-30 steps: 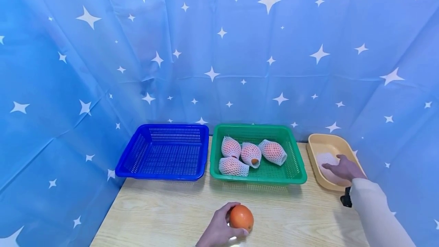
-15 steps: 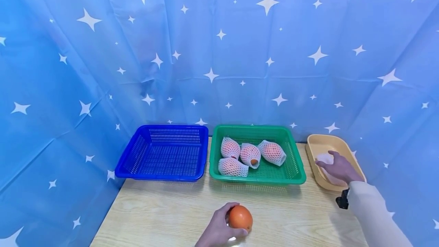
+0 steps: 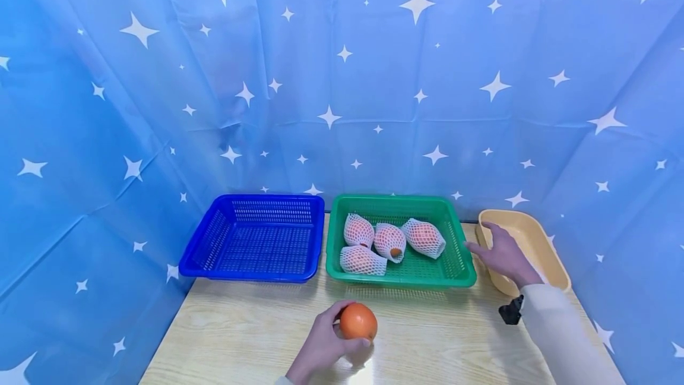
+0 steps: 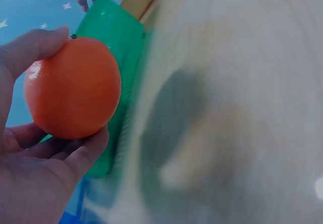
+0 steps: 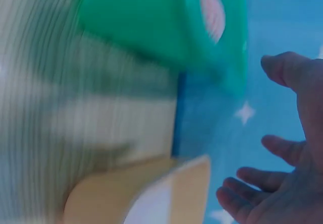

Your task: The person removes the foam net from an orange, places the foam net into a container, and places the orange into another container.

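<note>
My left hand [image 3: 323,337] holds an orange [image 3: 358,321] between thumb and fingers above the front of the table. Close up in the left wrist view, the orange [image 4: 75,90] is smooth and has a small green stem end by the thumb. My right hand [image 3: 504,252] is over the gap between the green basket [image 3: 406,283] and the tan tub [image 3: 550,248], fingers spread apart. Nothing lies between the thumb and fingers of the right hand [image 5: 303,178] in the right wrist view. Several fruits in white foam nets [image 3: 389,240] lie in the green basket.
A blue basket [image 3: 246,280] stands left of the green one. Something white shows inside the tan tub [image 5: 151,204] in the right wrist view. A blue curtain [image 3: 342,76] with white stars hangs behind the wooden table [image 3: 256,325].
My right hand has come out of the tan tub and moved left toward the green basket. The left hand has raised the orange and shifted slightly left.
</note>
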`<state>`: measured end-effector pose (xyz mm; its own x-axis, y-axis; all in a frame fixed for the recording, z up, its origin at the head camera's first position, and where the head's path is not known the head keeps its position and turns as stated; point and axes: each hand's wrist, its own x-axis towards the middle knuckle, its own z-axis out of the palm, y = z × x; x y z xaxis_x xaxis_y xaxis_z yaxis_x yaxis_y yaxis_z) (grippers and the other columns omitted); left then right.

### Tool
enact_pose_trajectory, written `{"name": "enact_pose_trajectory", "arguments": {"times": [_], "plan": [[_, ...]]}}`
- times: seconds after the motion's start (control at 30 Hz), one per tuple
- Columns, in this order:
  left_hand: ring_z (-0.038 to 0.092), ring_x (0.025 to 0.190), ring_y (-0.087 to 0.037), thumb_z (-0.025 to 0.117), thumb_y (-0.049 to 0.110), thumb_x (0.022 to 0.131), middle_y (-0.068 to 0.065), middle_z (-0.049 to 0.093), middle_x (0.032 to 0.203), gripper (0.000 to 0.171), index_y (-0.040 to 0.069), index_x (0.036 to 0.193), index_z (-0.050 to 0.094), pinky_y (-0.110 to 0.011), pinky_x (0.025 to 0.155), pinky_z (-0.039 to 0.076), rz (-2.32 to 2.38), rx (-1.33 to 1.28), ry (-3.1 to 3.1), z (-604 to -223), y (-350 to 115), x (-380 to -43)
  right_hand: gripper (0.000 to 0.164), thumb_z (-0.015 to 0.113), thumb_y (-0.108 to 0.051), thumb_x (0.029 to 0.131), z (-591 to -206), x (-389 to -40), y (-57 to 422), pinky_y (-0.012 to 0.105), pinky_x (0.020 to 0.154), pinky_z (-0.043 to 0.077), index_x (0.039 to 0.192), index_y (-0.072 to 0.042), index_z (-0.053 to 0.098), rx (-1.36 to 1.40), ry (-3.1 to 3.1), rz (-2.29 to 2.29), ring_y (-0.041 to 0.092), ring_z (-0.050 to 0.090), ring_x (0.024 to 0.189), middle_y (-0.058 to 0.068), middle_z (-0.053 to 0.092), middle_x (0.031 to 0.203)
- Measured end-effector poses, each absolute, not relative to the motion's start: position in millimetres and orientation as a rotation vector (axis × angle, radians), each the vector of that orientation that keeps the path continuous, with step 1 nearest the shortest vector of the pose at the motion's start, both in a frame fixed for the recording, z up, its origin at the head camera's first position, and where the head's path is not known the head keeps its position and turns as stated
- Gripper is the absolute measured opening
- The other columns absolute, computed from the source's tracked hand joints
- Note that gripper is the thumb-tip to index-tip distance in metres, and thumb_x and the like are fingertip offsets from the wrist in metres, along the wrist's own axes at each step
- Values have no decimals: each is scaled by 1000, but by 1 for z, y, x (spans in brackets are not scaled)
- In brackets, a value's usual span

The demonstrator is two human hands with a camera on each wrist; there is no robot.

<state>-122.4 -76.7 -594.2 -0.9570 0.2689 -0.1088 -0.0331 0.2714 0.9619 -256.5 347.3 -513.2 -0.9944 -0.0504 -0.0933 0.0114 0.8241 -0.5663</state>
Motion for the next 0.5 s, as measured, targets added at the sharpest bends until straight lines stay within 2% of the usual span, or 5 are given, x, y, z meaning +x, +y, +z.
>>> {"name": "enact_pose_trajectory", "arguments": {"times": [0.13,0.3,0.5], "plan": [[63,122,-21,91,34,76,-2,68,130,75,15,141,58,-33,101,53,1764,259,2357,-582,-89,-129,93,61,-55,99,-502,-257,318,76,110,31,158,6,23,-107,2932,-947,60,26,144,38,26,159],[60,128,-26,91,33,77,-8,65,136,77,13,143,56,-43,106,53,1783,245,2396,-563,-107,-137,90,63,-49,99,-492,-253,281,74,111,32,161,0,21,-144,2908,-988,57,27,146,34,25,163],[61,128,-28,90,28,77,-12,62,139,77,10,144,55,-45,108,51,1843,216,2427,-538,-129,-149,87,63,-52,98,-487,-243,235,71,110,37,161,-7,25,-229,2913,-1020,52,33,146,28,28,164]]}}
